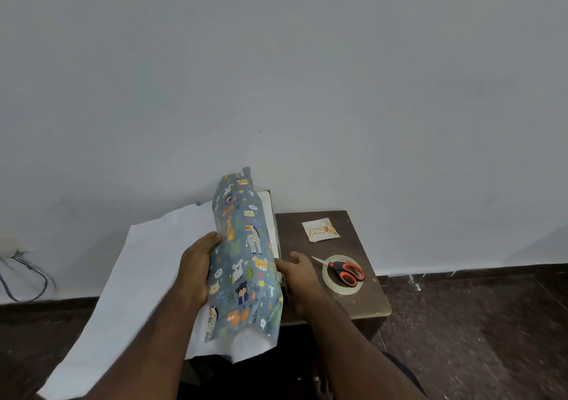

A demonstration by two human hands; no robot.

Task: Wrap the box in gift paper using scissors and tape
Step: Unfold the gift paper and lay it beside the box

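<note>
Blue gift paper printed with cartoon animals is folded over the box, whose pale right edge shows beside it. The paper's white underside spreads out to the left, over the table edge. My left hand presses its palm against the paper-covered left side of the box, thumb on the paper. My right hand holds the right side of the box, fingers hidden under the paper's edge. Red-handled scissors lie on a roll of tape to the right.
A small dark wooden table carries everything, set against a pale wall. A "Happy Birthday" card lies at its back right. Dark floor surrounds the table. Cables hang at the far left by the wall.
</note>
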